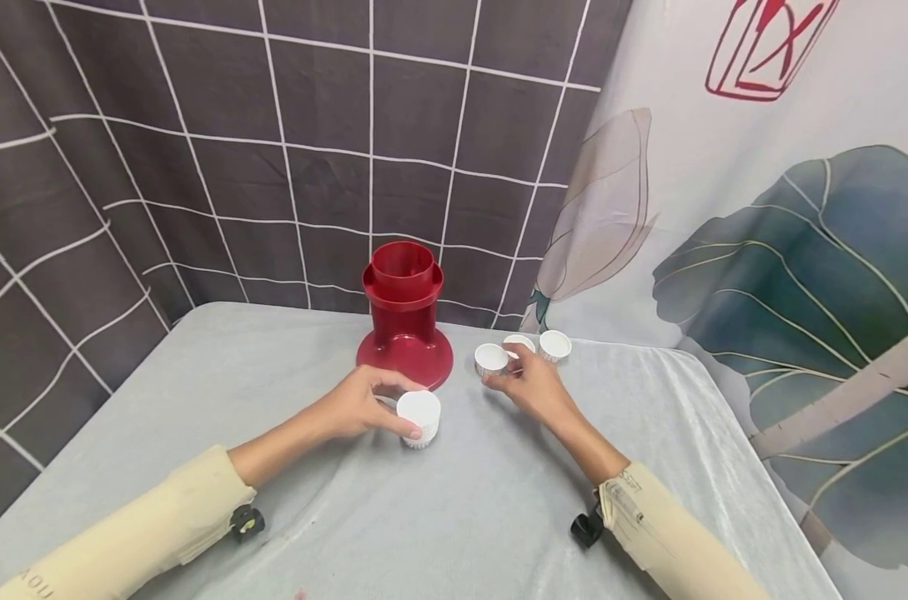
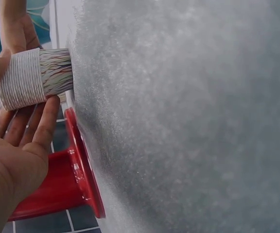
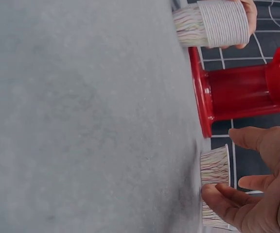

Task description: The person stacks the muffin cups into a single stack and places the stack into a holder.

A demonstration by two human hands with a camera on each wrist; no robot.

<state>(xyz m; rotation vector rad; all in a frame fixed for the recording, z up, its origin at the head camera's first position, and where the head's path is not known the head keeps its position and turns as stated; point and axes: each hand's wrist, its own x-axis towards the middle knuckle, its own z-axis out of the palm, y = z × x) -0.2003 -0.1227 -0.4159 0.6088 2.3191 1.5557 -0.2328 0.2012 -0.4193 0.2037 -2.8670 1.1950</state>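
A stack of white paper cups stands upright on the cloth, its many rims showing as ribs above one patterned side. My left hand holds this stack from the left, thumb in front and fingers behind. At the right, my right hand reaches in among three small paper cups. Its spread thumb and fingers are around the left cup, with a gap at the thumb in the right wrist view. The middle cup is partly hidden behind that hand; the right cup stands beside it.
A red plastic holder with a round base and open tube stands behind the left hand. Pale grey cloth covers the table. Behind its far edge hang a dark gridded curtain and a white leaf-print one.
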